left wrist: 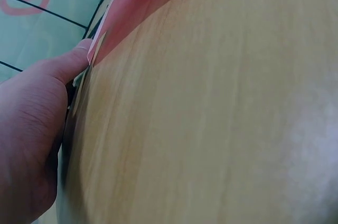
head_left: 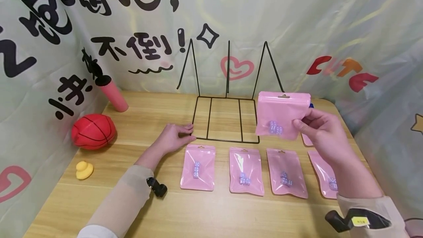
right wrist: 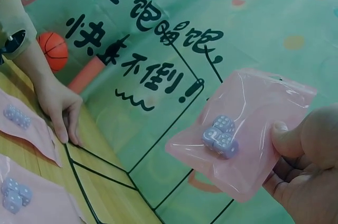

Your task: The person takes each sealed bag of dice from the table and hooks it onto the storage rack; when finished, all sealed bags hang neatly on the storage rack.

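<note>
A pink zip bag [head_left: 279,111] with small purple dice [right wrist: 221,137] inside is pinched along one side between the thumb and fingers of my right hand [head_left: 322,131], up above the table. My left hand [head_left: 175,137] grips the front left corner of a black wire rack [head_left: 226,141] with thumb and fingertips. The rack's base lies on the table, and its uprights rise at the back. In front of it, more pink dice bags lie in a row: one [head_left: 205,177] by my left hand, two [head_left: 235,161] [head_left: 294,161] further right, and another [head_left: 322,175] partly behind my right arm.
At the left are a red toy basketball [head_left: 93,131], a yellow rubber duck [head_left: 84,170] and a pink cylinder [head_left: 114,96] with a black top. One more pink bag [head_left: 307,140] shows behind my right hand. A printed cloth backdrop [head_left: 297,17] borders the wooden table [head_left: 231,216].
</note>
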Available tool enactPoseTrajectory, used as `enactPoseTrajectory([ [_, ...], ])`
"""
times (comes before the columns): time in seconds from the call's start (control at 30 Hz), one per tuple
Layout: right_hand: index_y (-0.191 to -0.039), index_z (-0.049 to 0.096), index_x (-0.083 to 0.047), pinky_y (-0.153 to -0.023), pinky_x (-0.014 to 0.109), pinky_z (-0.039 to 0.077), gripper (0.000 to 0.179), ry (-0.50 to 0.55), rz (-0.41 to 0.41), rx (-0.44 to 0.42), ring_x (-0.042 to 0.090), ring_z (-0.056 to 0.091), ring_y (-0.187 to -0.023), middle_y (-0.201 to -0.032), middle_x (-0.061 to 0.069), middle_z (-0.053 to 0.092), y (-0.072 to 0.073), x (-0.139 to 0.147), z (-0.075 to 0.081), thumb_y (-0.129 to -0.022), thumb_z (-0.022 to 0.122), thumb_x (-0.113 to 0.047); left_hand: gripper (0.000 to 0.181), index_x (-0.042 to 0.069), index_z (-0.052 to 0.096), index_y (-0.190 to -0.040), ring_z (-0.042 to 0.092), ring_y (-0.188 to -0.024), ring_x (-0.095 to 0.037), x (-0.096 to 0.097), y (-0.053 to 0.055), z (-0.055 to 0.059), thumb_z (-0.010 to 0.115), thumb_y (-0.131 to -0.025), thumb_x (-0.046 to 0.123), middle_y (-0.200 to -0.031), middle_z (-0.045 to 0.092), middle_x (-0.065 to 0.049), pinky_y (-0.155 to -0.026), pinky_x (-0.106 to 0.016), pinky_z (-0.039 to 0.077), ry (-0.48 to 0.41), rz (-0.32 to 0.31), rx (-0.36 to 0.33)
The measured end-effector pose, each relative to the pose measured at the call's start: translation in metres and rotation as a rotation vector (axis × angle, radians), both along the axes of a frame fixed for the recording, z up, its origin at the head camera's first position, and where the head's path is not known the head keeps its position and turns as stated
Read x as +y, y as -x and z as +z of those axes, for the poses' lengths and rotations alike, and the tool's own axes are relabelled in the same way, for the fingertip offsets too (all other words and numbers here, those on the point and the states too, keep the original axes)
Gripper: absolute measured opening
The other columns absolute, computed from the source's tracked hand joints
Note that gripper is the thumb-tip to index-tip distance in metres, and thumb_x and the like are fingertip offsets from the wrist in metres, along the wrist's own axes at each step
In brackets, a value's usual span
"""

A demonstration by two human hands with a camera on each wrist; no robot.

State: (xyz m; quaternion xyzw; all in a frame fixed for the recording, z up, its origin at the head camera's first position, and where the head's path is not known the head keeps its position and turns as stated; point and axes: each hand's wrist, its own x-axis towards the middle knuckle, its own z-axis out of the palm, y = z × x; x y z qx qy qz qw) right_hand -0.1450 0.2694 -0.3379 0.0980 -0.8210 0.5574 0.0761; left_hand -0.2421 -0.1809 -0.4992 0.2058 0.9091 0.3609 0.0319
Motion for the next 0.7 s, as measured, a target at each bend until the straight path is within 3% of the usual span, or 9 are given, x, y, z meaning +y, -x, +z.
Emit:
enactPoseTrajectory([
  [0.23, -0.110, 0.071, 0.009, -0.070, 0.017, 0.055, 0.012, 0.131, 0.023, -0.018, 0.017, 0.060, -0.078, -0.090, 0.007, 0.071, 0.007, 0.000, -0.003, -0.101, 0.069, 0.001, 0.040, 0.012, 0.077, -0.124, 0.057, -0.136, -0.029, -0.001, -0.001, -0.001, 0.083, -0.094, 0.039, -0.141, 0.064, 0.001, -0.119, -0.047, 0.038, -0.013, -0.008, 0.012],
  [0.43, -0.109, 0.071, 0.007, -0.068, 0.018, 0.053, 0.014, 0.044, -0.027, -0.021, 0.020, 0.058, -0.080, -0.089, 0.004, 0.070, 0.013, 0.000, -0.003, -0.102, 0.070, -0.006, 0.041, 0.011, 0.077, -0.124, 0.058, -0.136, -0.028, 0.000, 0.000, -0.003, 0.083, -0.094, 0.039, -0.142, 0.064, 0.002, -0.119, -0.046, 0.039, -0.014, -0.008, 0.017],
  [0.7, -0.107, 0.067, 0.011, -0.069, 0.018, 0.053, 0.015, 0.070, -0.005, -0.014, 0.017, 0.058, -0.078, -0.088, 0.003, 0.070, 0.028, 0.001, -0.008, -0.102, 0.069, -0.003, 0.042, 0.013, 0.077, -0.124, 0.058, -0.136, -0.027, 0.000, -0.001, -0.001, 0.083, -0.094, 0.042, -0.142, 0.064, 0.004, -0.120, -0.048, 0.037, -0.005, 0.007, 0.010],
])
